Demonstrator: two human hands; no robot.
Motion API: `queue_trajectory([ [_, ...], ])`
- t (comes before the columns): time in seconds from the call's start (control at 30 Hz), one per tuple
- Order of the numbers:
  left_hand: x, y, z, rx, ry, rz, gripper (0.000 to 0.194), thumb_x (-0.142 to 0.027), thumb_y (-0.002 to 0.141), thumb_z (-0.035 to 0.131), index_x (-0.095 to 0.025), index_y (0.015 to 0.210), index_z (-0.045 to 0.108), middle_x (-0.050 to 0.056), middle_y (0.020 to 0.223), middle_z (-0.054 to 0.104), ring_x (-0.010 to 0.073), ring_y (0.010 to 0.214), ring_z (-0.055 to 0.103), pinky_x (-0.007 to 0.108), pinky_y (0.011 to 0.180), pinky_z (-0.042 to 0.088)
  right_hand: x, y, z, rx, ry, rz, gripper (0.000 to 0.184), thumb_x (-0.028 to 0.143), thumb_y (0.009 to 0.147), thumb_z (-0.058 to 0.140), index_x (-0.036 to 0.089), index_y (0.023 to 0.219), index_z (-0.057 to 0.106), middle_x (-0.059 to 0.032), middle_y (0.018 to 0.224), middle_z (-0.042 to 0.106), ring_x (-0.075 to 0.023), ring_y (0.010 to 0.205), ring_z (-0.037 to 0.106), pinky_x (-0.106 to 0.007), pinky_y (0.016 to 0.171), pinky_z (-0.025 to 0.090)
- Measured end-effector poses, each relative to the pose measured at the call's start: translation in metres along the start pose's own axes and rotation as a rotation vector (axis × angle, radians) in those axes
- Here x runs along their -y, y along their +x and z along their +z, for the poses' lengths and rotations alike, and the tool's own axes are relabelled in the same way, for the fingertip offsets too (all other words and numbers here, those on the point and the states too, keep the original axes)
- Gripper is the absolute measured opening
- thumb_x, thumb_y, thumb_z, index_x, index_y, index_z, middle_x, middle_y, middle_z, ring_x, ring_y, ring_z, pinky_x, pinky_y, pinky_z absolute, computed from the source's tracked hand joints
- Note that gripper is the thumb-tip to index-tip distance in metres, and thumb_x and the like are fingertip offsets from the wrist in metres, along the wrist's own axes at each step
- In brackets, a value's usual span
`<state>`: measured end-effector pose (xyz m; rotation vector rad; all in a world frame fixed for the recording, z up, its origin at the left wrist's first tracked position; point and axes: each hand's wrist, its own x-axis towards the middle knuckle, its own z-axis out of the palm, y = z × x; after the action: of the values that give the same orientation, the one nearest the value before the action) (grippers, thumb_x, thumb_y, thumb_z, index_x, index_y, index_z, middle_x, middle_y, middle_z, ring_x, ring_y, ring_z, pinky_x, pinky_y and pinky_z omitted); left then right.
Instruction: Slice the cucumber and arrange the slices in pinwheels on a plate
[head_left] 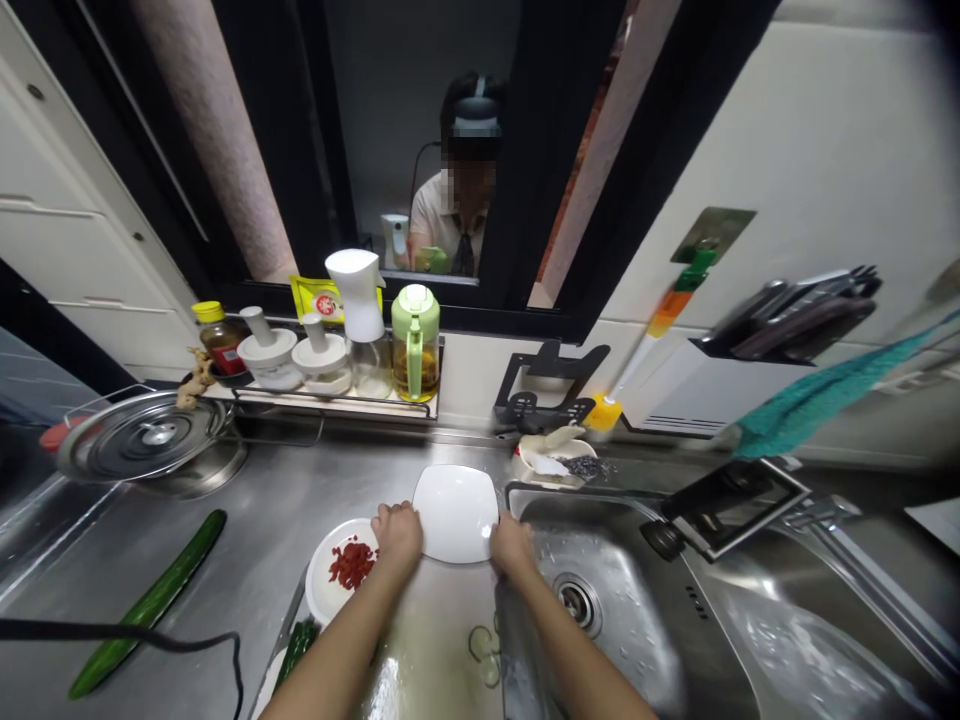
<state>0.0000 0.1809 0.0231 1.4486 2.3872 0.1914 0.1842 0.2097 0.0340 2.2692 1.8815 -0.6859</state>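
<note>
A white square plate with rounded corners lies at the far end of a pale cutting board. My left hand grips its left edge, fingers curled. At the opposite edge my right hand is closed on the same plate. Just left of my left hand sits a round white dish with chopped red pieces. Part of a dark green cucumber shows below that dish, partly covered by my left forearm. Several thin cucumber slices lie on the board between my forearms.
A whole cucumber and a lidded steel pot are on the left counter. The sink is at right, near a scrubber dish. Behind stands a rack with an oil jug and jars. A black cable crosses lower left.
</note>
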Motion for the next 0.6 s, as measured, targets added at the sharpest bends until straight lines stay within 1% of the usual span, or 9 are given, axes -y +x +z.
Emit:
queue_trajectory([
  [0.07,0.002,0.002,0.007,0.017,0.005,-0.015,0.025,-0.023,0.085,0.041,-0.014,0.089,0.064,0.012,0.086,0.066,0.0265,0.098,0.048,0.033,0.073,0.026,0.000,0.005,0.006,0.013,0.009,0.010,0.028,0.035,0.089,0.052,0.017,0.110,0.057,-0.0061,0.110,0.060,-0.0209,0.102,0.056,-0.042,0.085,0.045],
  [0.17,0.002,0.004,0.010,0.024,0.008,-0.026,0.023,-0.023,0.085,0.043,-0.014,0.091,0.064,0.011,0.087,0.066,0.0259,0.097,0.049,0.033,0.071,0.025,-0.002,0.009,0.009,0.020,0.022,0.012,0.030,0.037,0.089,0.052,0.018,0.112,0.055,-0.0060,0.110,0.059,-0.0199,0.098,0.057,-0.042,0.083,0.047],
  [0.27,0.001,0.002,0.003,0.012,0.007,-0.026,0.024,-0.024,0.086,0.042,-0.015,0.091,0.063,0.010,0.089,0.066,0.0252,0.097,0.049,0.032,0.070,0.026,-0.003,0.008,0.005,0.015,0.029,0.000,0.029,0.037,0.090,0.050,0.018,0.111,0.055,-0.0056,0.106,0.060,-0.0196,0.097,0.057,-0.040,0.082,0.047],
  [0.33,0.001,-0.003,-0.004,0.001,0.006,-0.019,0.025,-0.025,0.088,0.039,-0.016,0.091,0.063,0.010,0.090,0.066,0.0247,0.097,0.049,0.032,0.071,0.026,-0.005,0.003,0.001,0.004,0.029,-0.017,0.027,0.032,0.091,0.045,0.018,0.111,0.056,-0.0063,0.102,0.062,-0.0211,0.100,0.055,-0.037,0.080,0.045],
  [0.4,0.003,-0.013,-0.014,-0.008,0.007,-0.007,0.026,-0.026,0.088,0.038,-0.016,0.091,0.062,0.009,0.092,0.066,0.0246,0.098,0.049,0.033,0.073,0.027,-0.007,-0.006,-0.005,-0.012,0.028,-0.045,0.028,0.026,0.091,0.040,0.018,0.113,0.056,-0.0076,0.097,0.064,-0.0231,0.104,0.053,-0.033,0.079,0.042],
  [0.47,0.008,-0.028,-0.023,-0.013,0.009,0.010,0.027,-0.027,0.089,0.038,-0.017,0.090,0.062,0.009,0.093,0.065,0.0247,0.099,0.049,0.033,0.075,0.027,-0.010,-0.022,-0.010,-0.028,0.024,-0.083,0.030,0.024,0.090,0.038,0.017,0.113,0.056,-0.0080,0.098,0.066,-0.0236,0.105,0.052,-0.030,0.079,0.038],
  [0.53,0.016,-0.048,-0.031,-0.013,0.011,0.021,0.027,-0.029,0.089,0.038,-0.017,0.090,0.062,0.009,0.094,0.066,0.0246,0.099,0.049,0.033,0.077,0.027,-0.015,-0.043,-0.013,-0.039,0.017,-0.116,0.030,0.023,0.089,0.038,0.016,0.112,0.056,-0.0081,0.099,0.066,-0.0234,0.103,0.052,-0.029,0.080,0.036],
  [0.6,0.025,-0.072,-0.036,-0.009,0.016,0.009,0.028,-0.029,0.089,0.038,-0.016,0.089,0.063,0.011,0.092,0.066,0.0255,0.099,0.049,0.033,0.078,0.027,-0.021,-0.068,-0.014,-0.036,0.006,-0.132,0.029,0.023,0.088,0.038,0.016,0.109,0.057,-0.0082,0.097,0.066,-0.0238,0.100,0.052,-0.029,0.080,0.035],
])
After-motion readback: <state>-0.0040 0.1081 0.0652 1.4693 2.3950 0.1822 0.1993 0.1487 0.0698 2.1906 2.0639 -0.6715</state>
